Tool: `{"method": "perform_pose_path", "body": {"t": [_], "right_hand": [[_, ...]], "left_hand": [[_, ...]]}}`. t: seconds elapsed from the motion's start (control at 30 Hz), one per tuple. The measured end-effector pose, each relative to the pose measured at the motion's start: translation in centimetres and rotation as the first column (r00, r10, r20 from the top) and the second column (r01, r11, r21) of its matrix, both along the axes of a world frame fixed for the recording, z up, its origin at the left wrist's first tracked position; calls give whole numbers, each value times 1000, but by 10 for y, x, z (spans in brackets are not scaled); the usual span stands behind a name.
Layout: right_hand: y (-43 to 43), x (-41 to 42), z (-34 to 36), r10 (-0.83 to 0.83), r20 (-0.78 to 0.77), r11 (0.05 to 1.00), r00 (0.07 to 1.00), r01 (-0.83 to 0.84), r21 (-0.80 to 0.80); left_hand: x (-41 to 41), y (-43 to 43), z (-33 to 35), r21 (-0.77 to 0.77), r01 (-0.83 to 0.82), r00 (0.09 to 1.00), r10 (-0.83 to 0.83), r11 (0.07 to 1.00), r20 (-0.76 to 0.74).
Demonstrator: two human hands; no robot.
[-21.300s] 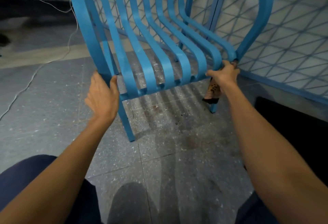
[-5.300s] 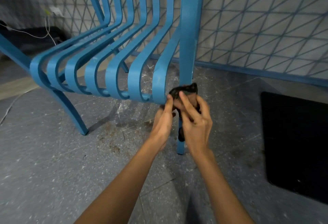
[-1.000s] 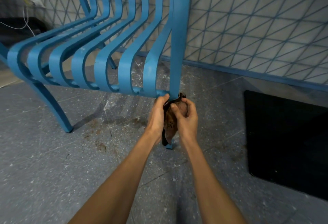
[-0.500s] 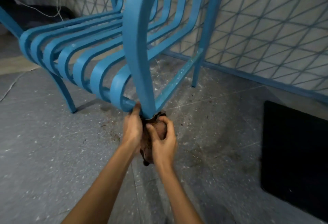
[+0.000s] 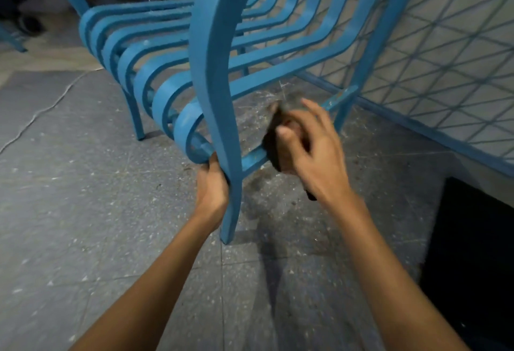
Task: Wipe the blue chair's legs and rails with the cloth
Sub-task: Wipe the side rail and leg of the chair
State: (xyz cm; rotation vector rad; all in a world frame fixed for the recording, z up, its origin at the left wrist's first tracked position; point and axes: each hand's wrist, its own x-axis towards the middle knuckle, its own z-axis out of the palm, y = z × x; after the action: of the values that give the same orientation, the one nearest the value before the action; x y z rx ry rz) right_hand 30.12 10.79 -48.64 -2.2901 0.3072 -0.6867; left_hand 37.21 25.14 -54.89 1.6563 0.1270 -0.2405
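Observation:
The blue slatted metal chair (image 5: 211, 53) stands on the grey floor, seen from its side. Its near front leg (image 5: 232, 206) runs down the middle of the view. My left hand (image 5: 212, 183) grips that leg where it meets the seat's front edge. A low side rail (image 5: 254, 160) runs from this leg back to the rear leg (image 5: 343, 111). My right hand (image 5: 308, 144) holds a dark brownish cloth (image 5: 274, 143) wrapped over this rail, partway along it. The hand is blurred and hides most of the cloth.
A tiled wall with a blue baseboard (image 5: 434, 133) runs close behind the chair on the right. A black mat (image 5: 478, 256) lies on the floor at the right. A white cable (image 5: 41, 112) trails across the floor at the left.
My right hand has left the front leg and carried the cloth onto the side rail, to the right and further back. My left hand stays on the leg by the seat edge.

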Motion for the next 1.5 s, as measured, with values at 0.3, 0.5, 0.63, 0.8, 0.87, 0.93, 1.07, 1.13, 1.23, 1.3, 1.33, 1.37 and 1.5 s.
{"method": "perform_pose_path", "body": {"t": [0.3,0.5,0.63,0.8,0.87,0.93,1.07,1.13,1.23,1.3,1.33,1.37,1.5], "right_hand": [[29,8,-48,338,-116,919,934,-354,-172],[-40,31,-54,167,-186,907,968,-225,-357],[-52,41,-48,51,-195,934,979,-116,-339],[-5,11,-64,185,-161,898,970,-233,-373],[-5,0,-67,264,-137,880,955,-297,-371],[-15,-2,-60,294,-191,856,937,-347,-384],[-54,17,-53,125,-244,889,962,-218,-402],[-79,32,-52,9,-253,922,968,-106,-373],[-91,52,-46,-113,-336,951,935,4,-310],[-73,57,-42,-165,-360,963,918,70,-262],[-60,55,-40,-159,-358,967,920,72,-245],[-45,51,-40,-129,-348,970,929,46,-239],[11,21,-48,77,-307,940,949,-172,-294]], "left_hand": [[-7,-10,-10,-123,-105,992,113,987,62],[-8,-12,-13,-135,-90,992,100,987,70],[-7,-10,-13,-169,-37,994,54,985,94],[-8,-10,-11,-212,-26,994,48,977,99],[-6,-9,-13,-213,-25,996,43,977,82],[-6,-9,-14,-223,-24,998,36,974,49],[-6,-9,-17,-221,19,999,-8,975,50],[-6,-8,-17,-221,32,999,-22,975,49],[-7,-6,-15,-208,46,998,-35,977,57],[-7,-6,-13,-200,43,998,-33,979,54],[-8,-6,-13,-204,37,999,-29,978,45],[-9,-6,-11,-210,33,999,-25,977,40],[-11,-7,-8,-259,25,999,-17,966,34]]}}
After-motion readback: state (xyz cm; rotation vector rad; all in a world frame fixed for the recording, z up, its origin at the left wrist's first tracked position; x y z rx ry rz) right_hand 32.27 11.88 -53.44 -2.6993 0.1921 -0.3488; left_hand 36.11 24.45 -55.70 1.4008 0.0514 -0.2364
